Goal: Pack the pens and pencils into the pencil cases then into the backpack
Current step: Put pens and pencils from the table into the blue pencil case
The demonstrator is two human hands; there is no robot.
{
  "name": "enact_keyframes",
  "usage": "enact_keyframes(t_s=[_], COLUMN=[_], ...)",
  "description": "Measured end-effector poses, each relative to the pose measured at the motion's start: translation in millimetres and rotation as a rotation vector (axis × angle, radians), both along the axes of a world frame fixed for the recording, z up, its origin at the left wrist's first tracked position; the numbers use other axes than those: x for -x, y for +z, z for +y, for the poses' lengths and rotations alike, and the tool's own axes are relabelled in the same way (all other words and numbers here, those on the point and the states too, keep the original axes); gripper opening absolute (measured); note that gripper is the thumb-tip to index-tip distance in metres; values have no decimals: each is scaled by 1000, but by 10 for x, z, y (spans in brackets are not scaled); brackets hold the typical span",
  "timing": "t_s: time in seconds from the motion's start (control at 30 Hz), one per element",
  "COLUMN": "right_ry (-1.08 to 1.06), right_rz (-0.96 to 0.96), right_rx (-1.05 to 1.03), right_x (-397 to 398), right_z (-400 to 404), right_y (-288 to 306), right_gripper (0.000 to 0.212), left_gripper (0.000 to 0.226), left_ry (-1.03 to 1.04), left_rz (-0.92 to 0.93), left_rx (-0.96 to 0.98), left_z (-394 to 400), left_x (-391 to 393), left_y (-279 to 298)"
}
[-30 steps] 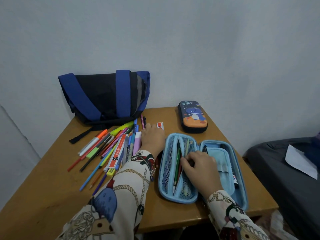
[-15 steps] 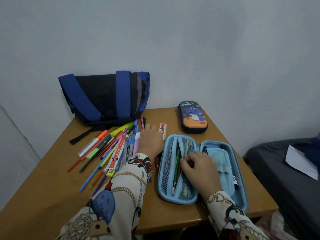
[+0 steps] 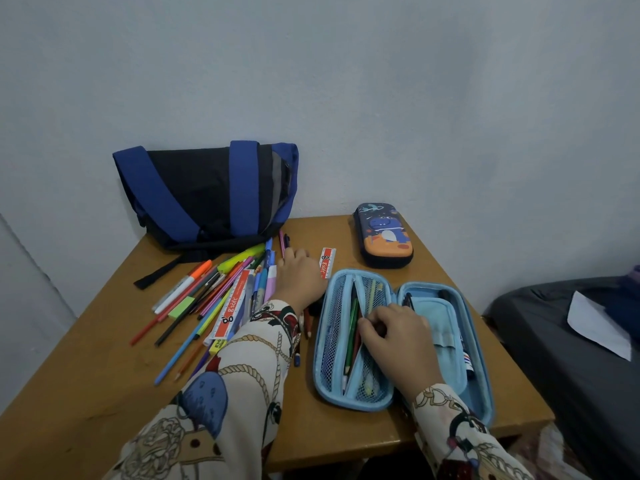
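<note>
A light blue pencil case (image 3: pixel 320 368) lies open on the wooden table (image 3: pixel 86 375), with green and red pencils in its mesh pocket. My right hand (image 3: pixel 398 334) rests in the case, its fingers curled on the edge of the mesh pocket. A loose pile of pens and pencils (image 3: pixel 207 296) is spread out left of the case. My left hand (image 3: pixel 299 278) lies on the pile's right edge with its fingers stretched forward. A second, closed pencil case with a dinosaur print (image 3: pixel 382 235) sits at the back. The black and blue backpack (image 3: pixel 204 192) leans against the wall.
A small red ruler (image 3: pixel 327 263) lies between my left hand and the open case. A longer red and white ruler (image 3: pixel 232 306) lies in the pile. To the right of the table is a dark bed (image 3: pixel 571 358) with a white paper (image 3: pixel 599 323) on it.
My left hand has slid a little left and farther over the pile, uncovering more of the small red ruler. My right hand has stayed at the mesh pocket.
</note>
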State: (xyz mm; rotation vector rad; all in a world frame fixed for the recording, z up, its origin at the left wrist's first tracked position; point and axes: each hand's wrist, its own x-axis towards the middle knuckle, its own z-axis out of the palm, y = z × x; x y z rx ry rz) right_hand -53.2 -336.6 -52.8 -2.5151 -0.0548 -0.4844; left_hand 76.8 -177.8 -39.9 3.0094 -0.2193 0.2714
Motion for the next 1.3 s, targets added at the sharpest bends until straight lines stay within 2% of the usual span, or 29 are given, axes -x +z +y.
enact_keyframes(t_s=[0.1, 0.23, 0.37, 0.57, 0.8, 0.97, 1.03, 1.3], right_ry=[5, -5, -9, -8, 1, 1, -1, 0], right_rz=[0, -15, -15, -16, 0, 4, 4, 1], right_rx=[-3, -3, -1, -7, -9, -15, -12, -16], right_x=[-6, -12, -16, -16, -11, -1, -2, 3], right_z=[3, -3, -3, -3, -2, -5, -6, 1], right_y=[0, -23, -31, -30, -21, -13, -14, -4], right_gripper=[27, 27, 28, 29, 28, 27, 27, 27], left_gripper=[59, 49, 38, 41, 31, 28, 25, 17], left_ry=[-13, -59, -73, -49, 33, 132, 108, -30], left_rz=[-22, -62, -89, -102, -139, -150, -132, -79], left_rx=[-52, -145, -149, -56, 53, 264, 320, 276], left_z=[-6, -23, -45, -59, -52, -79, -113, -179], left_x=[14, 22, 37, 42, 122, 204, 291, 686], left_y=[-1, 26, 59, 69, 122, 156, 195, 178])
